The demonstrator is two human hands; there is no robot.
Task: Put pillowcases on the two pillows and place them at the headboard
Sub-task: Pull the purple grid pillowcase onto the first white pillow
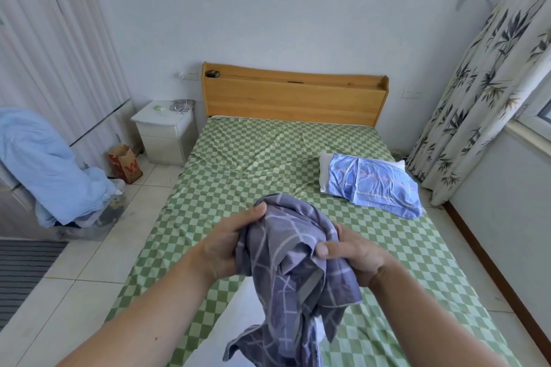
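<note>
A bunched grey-purple plaid pillowcase hangs over the foot half of the bed, held up by both hands. My left hand grips its left side and my right hand pinches its right edge. Below it a white pillow shows, mostly hidden by the cloth and my arms. A second white pillow lies on the right side of the bed, with a blue pillowcase lying over it, its white left end bare. The wooden headboard stands at the far end, nothing lying against it.
The bed carries a green checked sheet. A white nightstand stands left of the headboard, with a paper bag on the tiled floor. Light blue bedding is heaped at the left. A patterned curtain hangs at the right.
</note>
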